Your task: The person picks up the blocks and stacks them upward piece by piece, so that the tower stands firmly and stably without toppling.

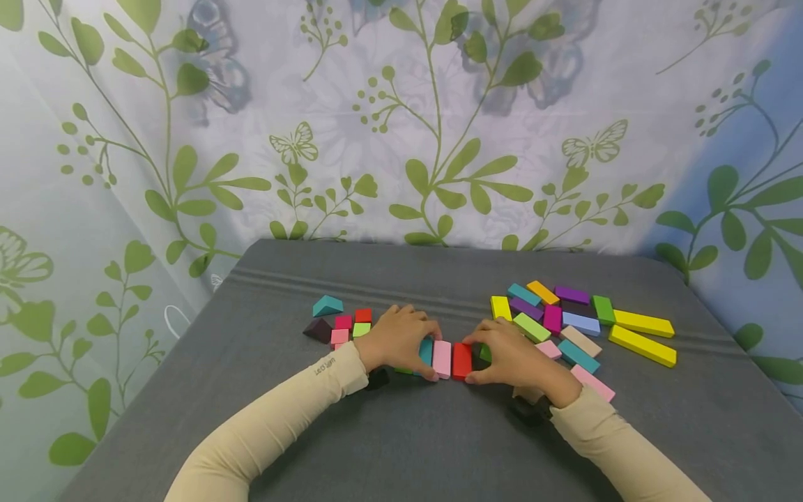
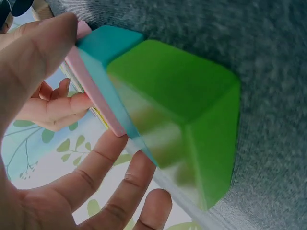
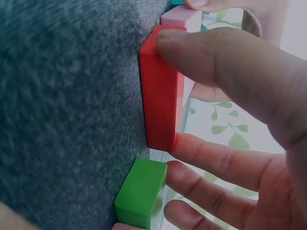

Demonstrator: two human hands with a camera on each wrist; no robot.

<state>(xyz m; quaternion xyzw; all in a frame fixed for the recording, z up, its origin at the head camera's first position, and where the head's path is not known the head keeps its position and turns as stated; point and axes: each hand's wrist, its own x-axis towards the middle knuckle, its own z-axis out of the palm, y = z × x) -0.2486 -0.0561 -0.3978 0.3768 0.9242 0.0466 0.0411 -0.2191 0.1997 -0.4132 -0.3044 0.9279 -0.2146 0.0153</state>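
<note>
Fingers of right hand (image 1: 511, 357) pinch red block (image 1: 461, 360) end to end, steadying it beside pink block (image 1: 442, 358); left hand (image 1: 401, 338) grips pink and teal block (image 1: 426, 351). Row sits mid-tabletop (image 1: 401, 432), loose blocks (image 1: 583, 324) within reach at right.

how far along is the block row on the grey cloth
Early on. Done: a teal block, pink block and red block stand side by side. In hand: the left hand holds the pink one, the right hand pinches the red one against it. Left: a scattered pile on the right and a smaller cluster on the left.
</note>
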